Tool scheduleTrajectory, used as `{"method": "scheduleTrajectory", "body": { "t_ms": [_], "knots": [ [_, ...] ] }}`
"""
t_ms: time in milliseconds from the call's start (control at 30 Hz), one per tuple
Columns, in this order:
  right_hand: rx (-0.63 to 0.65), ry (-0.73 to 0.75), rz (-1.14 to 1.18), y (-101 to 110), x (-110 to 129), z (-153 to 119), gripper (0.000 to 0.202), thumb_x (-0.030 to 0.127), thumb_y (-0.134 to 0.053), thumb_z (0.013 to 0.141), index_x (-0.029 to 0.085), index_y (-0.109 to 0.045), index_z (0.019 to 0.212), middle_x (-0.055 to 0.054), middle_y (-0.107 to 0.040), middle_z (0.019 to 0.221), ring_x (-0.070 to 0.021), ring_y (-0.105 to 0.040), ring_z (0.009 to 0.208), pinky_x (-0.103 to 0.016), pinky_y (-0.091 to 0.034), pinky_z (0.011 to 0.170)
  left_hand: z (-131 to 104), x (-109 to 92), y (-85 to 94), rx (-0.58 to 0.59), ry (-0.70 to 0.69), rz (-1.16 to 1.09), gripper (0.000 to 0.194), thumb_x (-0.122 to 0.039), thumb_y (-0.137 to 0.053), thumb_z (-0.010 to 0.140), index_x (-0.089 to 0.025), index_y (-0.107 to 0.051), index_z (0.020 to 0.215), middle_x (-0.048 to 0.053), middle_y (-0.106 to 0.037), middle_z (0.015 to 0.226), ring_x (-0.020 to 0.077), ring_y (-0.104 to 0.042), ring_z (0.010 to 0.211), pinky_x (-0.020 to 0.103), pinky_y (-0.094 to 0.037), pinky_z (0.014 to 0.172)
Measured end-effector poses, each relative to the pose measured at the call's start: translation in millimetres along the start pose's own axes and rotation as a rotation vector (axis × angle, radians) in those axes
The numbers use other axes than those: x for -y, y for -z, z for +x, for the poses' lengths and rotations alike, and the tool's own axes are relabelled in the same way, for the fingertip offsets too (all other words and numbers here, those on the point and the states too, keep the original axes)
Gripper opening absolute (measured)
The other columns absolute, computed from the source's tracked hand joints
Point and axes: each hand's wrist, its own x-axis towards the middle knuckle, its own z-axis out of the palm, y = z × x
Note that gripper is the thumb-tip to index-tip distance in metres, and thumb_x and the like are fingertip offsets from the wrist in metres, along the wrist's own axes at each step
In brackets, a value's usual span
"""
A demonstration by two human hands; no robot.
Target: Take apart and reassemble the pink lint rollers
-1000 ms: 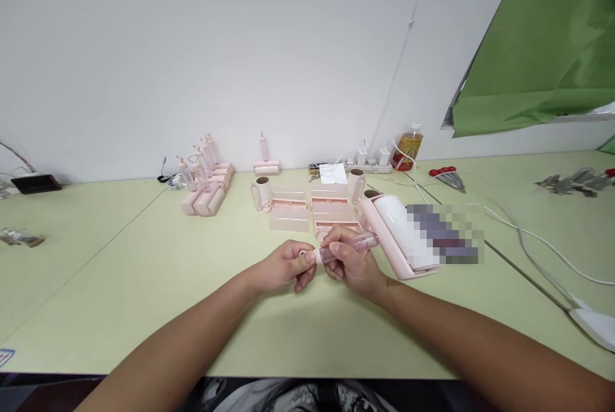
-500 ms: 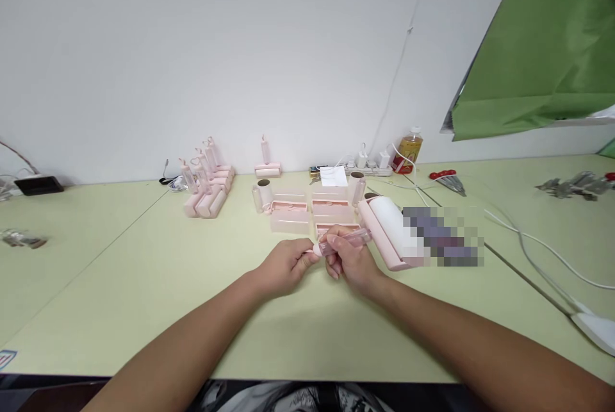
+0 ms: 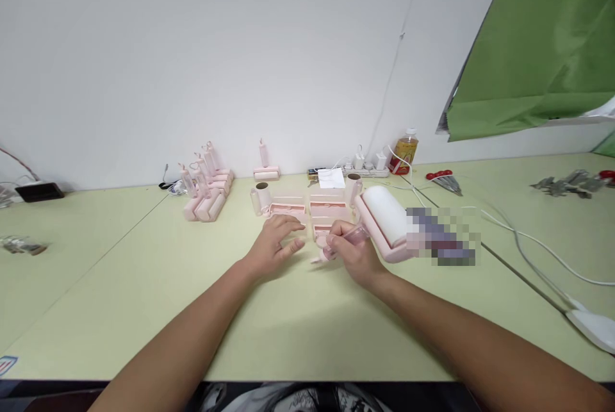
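Held by its clear pink handle, a lint roller (image 3: 384, 214) with a white paper roll and pink case points up and right from my right hand (image 3: 358, 255). A pale strap end sticks out on the left side of that hand. My left hand (image 3: 276, 247) has its fingers apart, holding nothing, just left of the handle's end. Beyond the hands lie pink open cases (image 3: 331, 207) with clear covers. Upright paper rolls (image 3: 262, 194) stand beside them, each near a clear handle.
Several complete pink lint rollers (image 3: 209, 197) stand in a group at the back left, and one more (image 3: 266, 172) against the wall. A power strip (image 3: 369, 172), a drink bottle (image 3: 405, 152) and red-handled snips (image 3: 444, 181) lie toward the right. White cables (image 3: 542, 248) cross the table there.
My left hand has let go of the handle's end and moved left, its fingers opening. My right hand still grips the lint roller, which has tipped and shifted slightly up and left.
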Motion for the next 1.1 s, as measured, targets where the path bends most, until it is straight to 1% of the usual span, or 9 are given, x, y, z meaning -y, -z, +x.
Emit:
{"method": "scheduleTrajectory", "body": {
  "t_ms": [100,233,333,500,600,733,833,933,1100],
  "knots": [
    [0.046,-0.116,0.053,-1,1,1,0.025,0.027,-0.063,0.071,0.021,-0.042,0.059,0.007,-0.045,0.048,-0.0097,-0.047,0.045,-0.024,-0.045,0.045,1,16,-2.3,-0.001,0.154,0.118,0.033,-0.041,-0.049,0.09,-0.023,-0.06,0.116,0.009,-0.056,0.128,0.0257,-0.046,0.122,0.043,-0.033,0.104],
    [0.144,-0.208,0.069,-3,-8,-1,0.02,0.024,-0.063,0.07,0.021,-0.043,0.067,0.009,-0.042,0.053,-0.0064,-0.04,0.041,-0.019,-0.036,0.038,1,26,-9.3,0.083,0.292,0.28,0.052,-0.036,-0.052,0.087,-0.023,-0.044,0.137,0.01,-0.042,0.144,0.0317,-0.033,0.134,0.05,-0.028,0.106],
    [0.188,-0.222,-0.001,-3,-14,-3,0.017,0.027,-0.063,0.073,0.021,-0.047,0.076,0.008,-0.043,0.056,-0.0067,-0.039,0.041,-0.02,-0.035,0.038,2,26,-10.1,0.137,0.337,0.332,0.056,-0.034,-0.053,0.084,-0.023,-0.043,0.138,0.012,-0.046,0.14,0.0333,-0.037,0.129,0.05,-0.032,0.101],
    [0.237,-0.163,-0.157,-4,-11,-2,0.019,0.024,-0.065,0.071,0.02,-0.048,0.079,0.006,-0.051,0.057,-0.0088,-0.044,0.044,-0.02,-0.034,0.039,2,19,-3.9,0.15,0.447,0.371,0.054,-0.031,-0.057,0.077,-0.024,-0.051,0.13,0.013,-0.057,0.124,0.0346,-0.048,0.114,0.047,-0.036,0.092],
    [0.245,-0.108,-0.236,-3,-11,0,0.019,0.03,-0.063,0.075,0.019,-0.051,0.083,0.006,-0.047,0.059,-0.0079,-0.041,0.046,-0.02,-0.031,0.042,3,19,0.6,0.11,0.512,0.158,0.05,-0.033,-0.06,0.074,-0.021,-0.057,0.123,0.013,-0.06,0.122,0.0335,-0.052,0.111,0.044,-0.038,0.09],
    [0.207,-0.002,-0.382,-1,-16,3,0.016,0.033,-0.056,0.083,0.018,-0.056,0.088,0.005,-0.041,0.064,-0.0101,-0.039,0.056,-0.022,-0.03,0.05,5,20,9.9,-0.177,0.677,-0.416,0.036,-0.043,-0.051,0.081,-0.018,-0.061,0.106,0.008,-0.067,0.101,0.0225,-0.061,0.084,0.031,-0.045,0.07],
    [0.191,-0.015,-0.469,2,-18,4,0.011,0.029,-0.05,0.084,0.019,-0.054,0.084,0.004,-0.041,0.066,-0.012,-0.04,0.06,-0.024,-0.03,0.054,7,16,17.2,-0.3,0.706,-0.694,0.034,-0.046,-0.049,0.081,-0.016,-0.062,0.09,0.004,-0.065,0.077,0.0144,-0.055,0.061,0.025,-0.039,0.055],
    [0.206,-0.034,-0.537,3,-17,5,0.01,0.025,-0.047,0.083,0.02,-0.055,0.086,0.004,-0.044,0.066,-0.0134,-0.042,0.061,-0.025,-0.03,0.055,6,12,19.5,-0.289,0.643,-0.729,0.035,-0.045,-0.053,0.079,-0.015,-0.063,0.094,0.003,-0.065,0.077,0.0138,-0.055,0.062,0.025,-0.04,0.057],
    [0.205,-0.032,-0.618,4,-13,5,0.009,0.024,-0.048,0.081,0.02,-0.056,0.084,0.004,-0.045,0.064,-0.0138,-0.043,0.059,-0.025,-0.028,0.055,3,11,14.3,-0.246,0.532,-0.641,0.046,-0.045,-0.059,0.077,-0.015,-0.062,0.112,0.006,-0.067,0.107,0.0239,-0.06,0.093,0.03,-0.046,0.076]
  ]
}}
